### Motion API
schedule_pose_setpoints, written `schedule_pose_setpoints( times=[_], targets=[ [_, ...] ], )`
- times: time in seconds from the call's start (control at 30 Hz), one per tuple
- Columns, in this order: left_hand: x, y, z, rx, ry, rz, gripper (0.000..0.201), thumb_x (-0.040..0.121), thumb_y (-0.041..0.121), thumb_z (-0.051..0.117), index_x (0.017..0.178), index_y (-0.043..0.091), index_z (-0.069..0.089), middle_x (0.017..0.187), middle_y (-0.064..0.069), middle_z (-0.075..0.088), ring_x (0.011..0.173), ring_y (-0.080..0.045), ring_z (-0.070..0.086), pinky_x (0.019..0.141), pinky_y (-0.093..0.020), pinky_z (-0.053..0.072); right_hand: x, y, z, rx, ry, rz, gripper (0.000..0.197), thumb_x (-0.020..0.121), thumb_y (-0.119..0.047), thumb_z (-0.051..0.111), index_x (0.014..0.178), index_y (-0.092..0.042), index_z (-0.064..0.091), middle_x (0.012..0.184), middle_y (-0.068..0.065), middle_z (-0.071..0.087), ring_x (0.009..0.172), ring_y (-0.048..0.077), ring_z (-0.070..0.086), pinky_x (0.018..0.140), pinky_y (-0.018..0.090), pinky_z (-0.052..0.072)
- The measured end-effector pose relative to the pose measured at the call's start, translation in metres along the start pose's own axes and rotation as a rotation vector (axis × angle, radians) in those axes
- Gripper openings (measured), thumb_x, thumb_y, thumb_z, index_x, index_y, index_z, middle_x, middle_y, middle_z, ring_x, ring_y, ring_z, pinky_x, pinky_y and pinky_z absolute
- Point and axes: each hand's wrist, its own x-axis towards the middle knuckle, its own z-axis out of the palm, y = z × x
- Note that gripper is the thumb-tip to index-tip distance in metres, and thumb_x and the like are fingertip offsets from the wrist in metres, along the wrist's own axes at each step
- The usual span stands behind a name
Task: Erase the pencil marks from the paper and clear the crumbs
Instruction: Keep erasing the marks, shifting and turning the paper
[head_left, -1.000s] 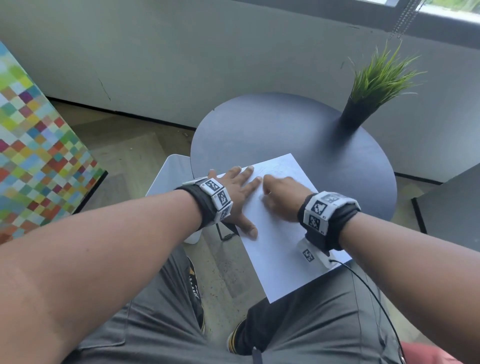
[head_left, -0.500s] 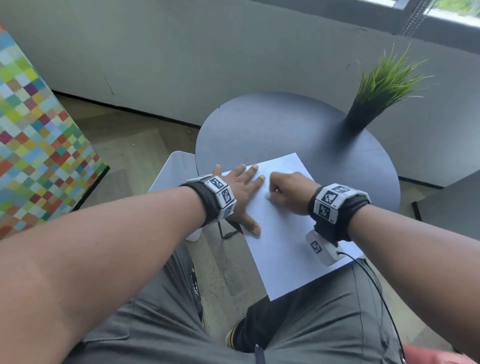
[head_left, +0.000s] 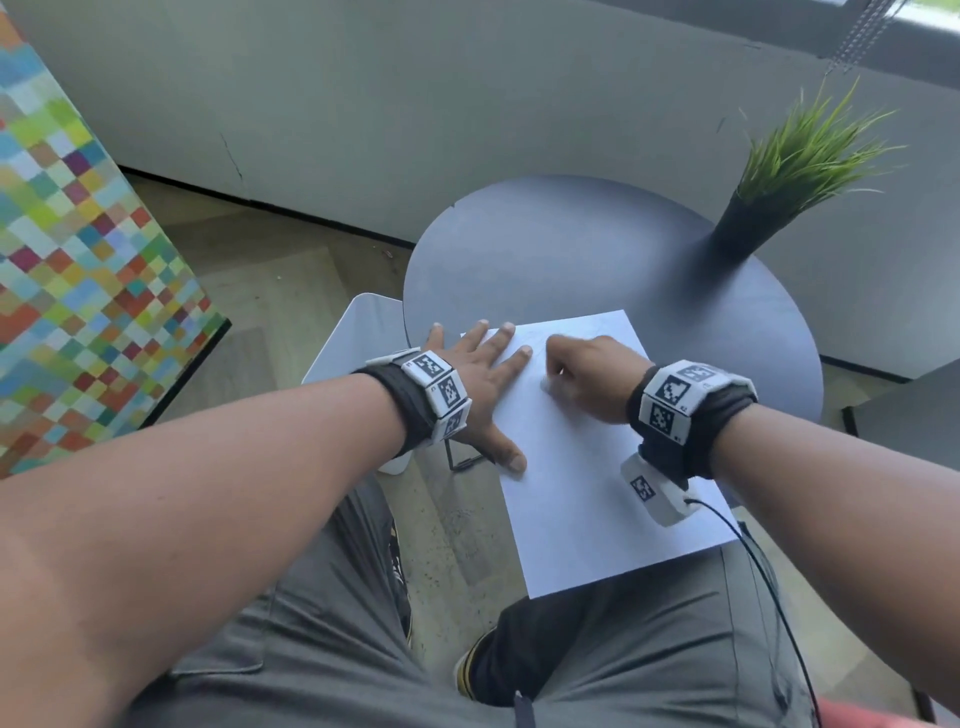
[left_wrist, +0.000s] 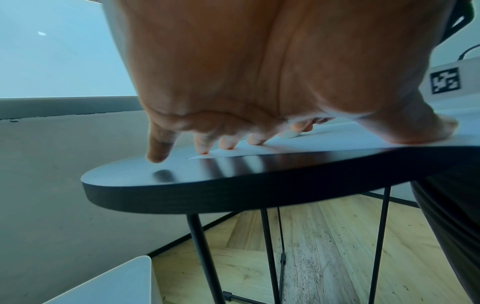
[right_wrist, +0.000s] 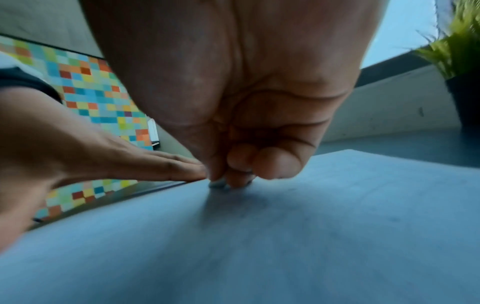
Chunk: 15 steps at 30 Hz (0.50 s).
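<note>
A white sheet of paper (head_left: 587, 483) lies on the round dark table (head_left: 571, 254), its near end hanging over the edge above my lap. Faint pencil marks (head_left: 582, 332) show near its far edge. My left hand (head_left: 480, 382) lies flat with spread fingers on the paper's left edge, thumb (left_wrist: 426, 127) pressing the sheet. My right hand (head_left: 587, 371) is curled, pinching a small white eraser (right_wrist: 217, 183) against the paper (right_wrist: 259, 236) just beside the left hand's fingertips (right_wrist: 182, 170). In the head view the eraser is mostly hidden by the fingers.
A potted green grass plant (head_left: 769, 192) stands at the table's far right. A white stool or bin (head_left: 358, 338) sits left of the table, beside a colourful chequered panel (head_left: 78, 270). The table's thin black legs (left_wrist: 202, 257) stand on wooden floor. A cable (head_left: 753, 561) runs from my right wrist.
My right hand has shifted slightly toward the right and nearer on the paper while rubbing. The left hand stays pressed on the paper's left edge.
</note>
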Motion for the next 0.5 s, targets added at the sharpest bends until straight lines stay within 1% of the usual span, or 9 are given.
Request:
schedule_pose_setpoints(
  times=[0.07,0.13,0.2,0.23,0.3,0.37,0.4,0.43,0.5],
  targets=[
    [0.001,0.000,-0.001,-0.002,-0.009,-0.004,0.143,0.042,0.102,0.045,0.152,0.033,-0.015,0.161,0.003,-0.022,0.148,-0.029,-0.017,0.111,-0.069,0.002,0.004,0.005,-0.002,-0.024,0.053,0.066,0.014,0.094,-0.030,0.046,0.096,-0.016,0.047,0.092,0.010,0.060,0.085,0.032,0.054,0.070,0.036,0.048],
    [0.001,0.000,-0.001,-0.013,-0.014,-0.007,0.144,0.041,0.102,0.046,0.152,0.034,-0.015,0.160,0.004,-0.023,0.148,-0.029,-0.018,0.111,-0.069,0.002,0.000,-0.002,0.002,-0.052,0.032,-0.022,0.010,0.095,-0.025,0.045,0.095,-0.015,0.044,0.087,0.010,0.059,0.082,0.032,0.053,0.068,0.036,0.045],
    [0.000,-0.001,0.000,-0.021,-0.012,-0.004,0.144,0.040,0.101,0.047,0.152,0.035,-0.015,0.160,0.005,-0.024,0.148,-0.029,-0.019,0.111,-0.070,0.004,-0.009,-0.012,0.008,-0.047,-0.083,-0.159,0.005,0.094,-0.022,0.048,0.092,-0.020,0.044,0.082,0.004,0.057,0.080,0.028,0.051,0.070,0.036,0.045],
    [0.001,-0.001,0.000,-0.025,-0.011,-0.004,0.144,0.040,0.102,0.047,0.152,0.035,-0.015,0.160,0.005,-0.024,0.148,-0.029,-0.019,0.111,-0.070,0.004,-0.009,-0.012,0.008,-0.051,-0.122,-0.179,0.002,0.094,-0.021,0.049,0.093,-0.021,0.047,0.083,0.002,0.057,0.081,0.026,0.051,0.072,0.036,0.045],
    [0.002,0.000,-0.001,-0.019,-0.014,-0.001,0.145,0.039,0.102,0.046,0.152,0.034,-0.015,0.160,0.005,-0.024,0.148,-0.029,-0.019,0.111,-0.070,0.006,0.000,-0.007,0.002,-0.037,-0.064,-0.086,0.006,0.093,-0.023,0.049,0.098,-0.019,0.051,0.090,0.003,0.059,0.086,0.027,0.054,0.074,0.035,0.046],
    [0.002,0.000,-0.001,-0.019,-0.020,-0.004,0.145,0.040,0.101,0.047,0.152,0.034,-0.016,0.160,0.004,-0.024,0.148,-0.030,-0.019,0.111,-0.070,0.005,0.006,-0.001,-0.002,0.002,0.037,0.059,0.014,0.095,-0.029,0.047,0.100,-0.016,0.049,0.093,0.007,0.059,0.087,0.031,0.055,0.071,0.034,0.045],
    [0.002,0.000,-0.001,-0.022,-0.021,-0.005,0.145,0.041,0.101,0.048,0.152,0.034,-0.017,0.160,0.004,-0.024,0.148,-0.030,-0.019,0.112,-0.069,0.005,0.005,-0.004,-0.001,-0.001,0.052,0.072,0.015,0.095,-0.028,0.046,0.102,-0.015,0.048,0.092,0.008,0.057,0.086,0.031,0.054,0.069,0.033,0.043],
    [0.001,0.000,-0.001,-0.026,-0.019,-0.003,0.144,0.040,0.101,0.048,0.151,0.035,-0.017,0.160,0.004,-0.024,0.147,-0.030,-0.020,0.112,-0.069,0.004,0.003,-0.010,0.002,-0.011,0.039,0.030,0.014,0.095,-0.026,0.045,0.103,-0.014,0.048,0.091,0.008,0.056,0.084,0.030,0.053,0.068,0.033,0.041],
    [0.001,0.000,0.001,-0.031,-0.012,0.002,0.145,0.039,0.101,0.047,0.152,0.035,-0.016,0.160,0.004,-0.024,0.147,-0.031,-0.020,0.112,-0.069,0.004,-0.003,-0.024,0.011,0.008,-0.069,-0.099,0.012,0.095,-0.024,0.048,0.102,-0.016,0.051,0.089,0.005,0.057,0.082,0.029,0.052,0.071,0.035,0.044]
  ],
)
